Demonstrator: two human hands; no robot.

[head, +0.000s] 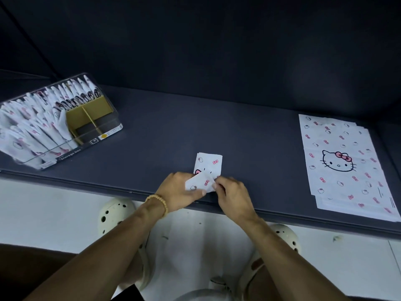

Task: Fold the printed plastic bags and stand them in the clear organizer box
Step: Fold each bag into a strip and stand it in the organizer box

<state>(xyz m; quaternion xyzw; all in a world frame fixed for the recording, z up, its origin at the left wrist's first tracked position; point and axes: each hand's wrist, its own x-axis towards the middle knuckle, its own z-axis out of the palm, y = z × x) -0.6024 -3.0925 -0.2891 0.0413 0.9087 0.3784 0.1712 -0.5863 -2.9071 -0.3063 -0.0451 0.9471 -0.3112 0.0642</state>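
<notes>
Left hand (pixel 176 192): fingers curled, gripping the folded bag (pixel 206 172) at its near left corner.
Right hand (pixel 232 192): pinching the bag's turned-up flap.
Bag: lying on the bench (pixel 249 131).

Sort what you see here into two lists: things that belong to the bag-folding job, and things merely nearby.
Belongs to the job:
- small white half-folded printed plastic bag, held by left hand and right hand
- stack of flat printed bags
- clear organizer box

Merely nearby:
- cream perforated clogs
- beaded bracelet

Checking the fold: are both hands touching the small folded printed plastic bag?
Touching. Head view shows left hand and right hand pinching the folded printed plastic bag.
</notes>
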